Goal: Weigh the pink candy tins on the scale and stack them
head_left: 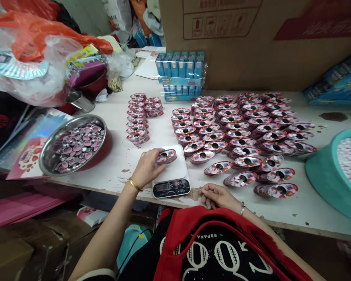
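Observation:
My left hand [148, 168], a gold bangle at its wrist, has its thumb and fingers around a small oval candy box [166, 156]. That box is red and white with a dark round hole in its top, and it stands on a white digital scale [175, 171]. At the table's front edge, right of the scale, my right hand [218, 196] rests with its fingers curled together; what they hold, if anything, is hidden. Nearest to it are more oval boxes [240, 179], some with white candies at their holes.
A steel bowl of pink-and-silver caps [42, 154] stands left. Several oval boxes [137, 136] form a group behind the scale. A teal tub [321, 168] of white candies sits right. Blue packs in film [179, 74] stand before a large carton [251, 58].

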`<act>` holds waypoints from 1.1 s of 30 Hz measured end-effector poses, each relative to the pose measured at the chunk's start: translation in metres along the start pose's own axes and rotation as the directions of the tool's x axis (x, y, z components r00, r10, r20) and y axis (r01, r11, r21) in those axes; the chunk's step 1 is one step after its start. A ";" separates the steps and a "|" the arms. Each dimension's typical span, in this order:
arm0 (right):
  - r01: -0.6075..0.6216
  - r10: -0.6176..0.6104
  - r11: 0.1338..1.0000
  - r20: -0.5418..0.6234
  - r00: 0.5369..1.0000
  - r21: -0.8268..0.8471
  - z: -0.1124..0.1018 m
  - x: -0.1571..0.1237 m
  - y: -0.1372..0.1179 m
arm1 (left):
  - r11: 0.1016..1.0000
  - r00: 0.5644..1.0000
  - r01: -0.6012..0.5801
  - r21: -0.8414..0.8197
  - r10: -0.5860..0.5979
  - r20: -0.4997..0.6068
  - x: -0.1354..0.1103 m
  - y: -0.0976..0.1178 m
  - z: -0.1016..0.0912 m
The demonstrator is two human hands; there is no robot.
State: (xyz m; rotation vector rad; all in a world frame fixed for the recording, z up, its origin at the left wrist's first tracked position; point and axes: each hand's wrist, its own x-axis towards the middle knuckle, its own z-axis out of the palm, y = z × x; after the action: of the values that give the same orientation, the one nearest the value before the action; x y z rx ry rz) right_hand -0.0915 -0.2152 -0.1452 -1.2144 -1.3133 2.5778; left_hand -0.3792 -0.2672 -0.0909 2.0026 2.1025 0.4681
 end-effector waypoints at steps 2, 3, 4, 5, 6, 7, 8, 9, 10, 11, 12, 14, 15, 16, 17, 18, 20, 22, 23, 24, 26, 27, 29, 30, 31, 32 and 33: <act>0.015 -0.019 0.996 0.043 0.999 0.086 0.008 0.001 -0.009 | 1.000 0.999 -0.005 0.020 0.006 -0.052 -0.002 0.006 -0.001; 0.028 -0.038 0.988 0.069 0.997 0.151 0.013 0.003 -0.015 | 0.998 0.996 -0.029 0.057 0.033 -0.087 -0.004 0.011 -0.004; 0.044 -0.066 0.974 0.091 0.994 0.223 0.020 0.004 -0.022 | 0.992 0.990 -0.063 0.107 0.076 -0.121 -0.005 0.017 -0.007; 0.060 -0.096 0.954 0.109 0.989 0.294 0.028 0.006 -0.030 | 0.982 0.981 -0.101 0.162 0.126 -0.149 -0.007 0.024 -0.011; 0.077 -0.127 0.930 0.118 0.985 0.361 0.035 0.009 -0.038 | 0.968 0.971 -0.133 0.215 0.171 -0.169 -0.008 0.031 -0.015; 0.089 -0.153 0.904 0.122 0.981 0.417 0.043 0.013 -0.046 | 0.953 0.961 -0.159 0.257 0.209 -0.181 -0.008 0.036 -0.017; 0.099 -0.172 0.879 0.116 0.978 0.466 0.050 0.017 -0.053 | 0.943 0.955 -0.176 0.284 0.233 -0.183 -0.009 0.040 -0.018; 0.107 -0.183 0.855 0.102 0.978 0.507 0.056 0.021 -0.059 | 0.937 0.954 -0.181 0.299 0.241 -0.180 -0.009 0.042 -0.018; 0.115 -0.187 0.834 0.081 0.979 0.540 0.061 0.026 -0.064 | 0.937 0.955 -0.175 0.303 0.236 -0.178 -0.009 0.042 -0.016; 0.120 -0.185 0.816 0.058 0.981 0.565 0.065 0.030 -0.068 | 0.940 0.960 -0.162 0.300 0.221 -0.175 -0.009 0.040 -0.013; 0.126 -0.180 0.803 0.036 0.983 0.583 0.068 0.033 -0.070 | 0.945 0.964 -0.145 0.293 0.202 -0.174 -0.010 0.038 -0.009; 0.132 -0.174 0.792 0.013 0.985 0.596 0.071 0.038 -0.073 | 0.955 0.968 -0.119 0.270 0.172 -0.183 -0.011 0.032 -0.003; 0.135 -0.175 0.792 0.009 0.985 0.595 0.072 0.039 -0.073 | 0.960 0.967 -0.113 0.256 0.165 -0.194 -0.011 0.030 -0.001; 0.141 -0.179 0.793 0.004 0.984 0.593 0.073 0.040 -0.074 | 0.965 0.965 -0.111 0.240 0.162 -0.206 -0.012 0.027 0.000; 0.151 -0.183 0.793 -0.005 0.983 0.590 0.073 0.040 -0.074 | 0.968 0.963 -0.111 0.224 0.160 -0.218 -0.012 0.025 0.001; 0.163 -0.188 0.791 -0.020 0.982 0.590 0.073 0.040 -0.075 | 0.971 0.961 -0.113 0.212 0.161 -0.225 -0.012 0.024 0.001; 0.189 -0.197 0.786 -0.052 0.979 0.589 0.072 0.039 -0.077 | 0.968 0.960 -0.122 0.218 0.171 -0.222 -0.011 0.024 0.000; 0.214 -0.211 0.796 -0.072 0.975 0.567 0.072 0.039 -0.078 | 0.955 0.960 -0.147 0.258 0.201 -0.195 -0.010 0.026 -0.002; 0.225 -0.218 0.807 -0.079 0.973 0.546 0.072 0.040 -0.079 | 0.944 0.959 -0.165 0.284 0.221 -0.176 -0.009 0.028 -0.003; 0.238 -0.225 0.819 -0.089 0.970 0.522 0.071 0.041 -0.079 | 0.932 0.958 -0.185 0.312 0.242 -0.155 -0.009 0.031 -0.005; 0.260 -0.235 0.840 -0.114 0.965 0.477 0.071 0.044 -0.079 | 0.907 0.954 -0.225 0.356 0.280 -0.110 -0.009 0.035 -0.009; 0.269 -0.239 0.845 -0.124 0.963 0.463 0.071 0.045 -0.078 | 0.897 0.952 -0.243 0.369 0.294 -0.088 -0.009 0.036 -0.011; 0.279 -0.241 0.845 -0.142 0.960 0.456 0.071 0.048 -0.076 | 0.891 0.952 -0.261 0.371 0.302 -0.055 -0.007 0.033 -0.016; 0.280 -0.237 0.843 -0.150 0.960 0.460 0.072 0.049 -0.076 | 0.898 0.956 -0.254 0.360 0.290 -0.049 -0.003 0.028 -0.018; 0.278 -0.233 0.839 -0.153 0.960 0.467 0.072 0.050 -0.075 | 0.910 0.962 -0.231 0.345 0.266 -0.057 0.003 0.021 -0.020; 0.272 -0.229 0.837 -0.147 0.962 0.474 0.073 0.051 -0.074 | 0.924 0.970 -0.194 0.330 0.231 -0.077 0.013 0.011 -0.021; 0.260 -0.226 0.838 -0.129 0.966 0.480 0.075 0.051 -0.074 | 0.937 0.977 -0.149 0.316 0.189 -0.101 0.025 0.000 -0.022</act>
State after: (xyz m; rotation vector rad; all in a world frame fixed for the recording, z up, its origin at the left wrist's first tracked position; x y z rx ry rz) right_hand -0.1984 -0.2019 -0.1004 -0.9543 -0.6661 2.4374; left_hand -0.3884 -0.2447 -0.0682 2.4021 2.2039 0.3209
